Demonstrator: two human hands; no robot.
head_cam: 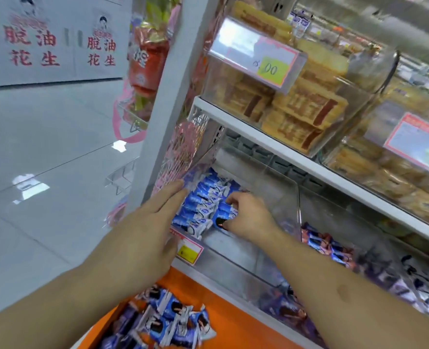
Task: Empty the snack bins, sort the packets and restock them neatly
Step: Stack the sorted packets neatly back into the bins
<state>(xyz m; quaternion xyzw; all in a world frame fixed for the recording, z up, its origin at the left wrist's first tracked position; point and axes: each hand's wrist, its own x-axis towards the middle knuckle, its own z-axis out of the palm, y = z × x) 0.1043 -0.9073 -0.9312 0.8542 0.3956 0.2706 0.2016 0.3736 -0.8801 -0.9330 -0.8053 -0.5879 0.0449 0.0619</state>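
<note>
A clear plastic snack bin (236, 258) sits on the lower shelf, holding a row of blue-and-white packets (203, 200) along its left side. My left hand (155, 222) lies flat with straight fingers against the left end of that row. My right hand (246, 215) reaches into the bin and pinches a blue packet (223, 215) at the row's right edge. The right half of the bin floor is bare. A loose heap of the same blue packets (168, 323) lies in an orange crate (223, 306) below.
Neighbouring bins to the right hold pink-and-blue packets (331, 248) and purple ones (414, 283). The shelf above (309, 159) carries bins of golden cakes with price tags. Hanging red snack bags (148, 64) and white cartons (52, 39) stand left, above the tiled floor.
</note>
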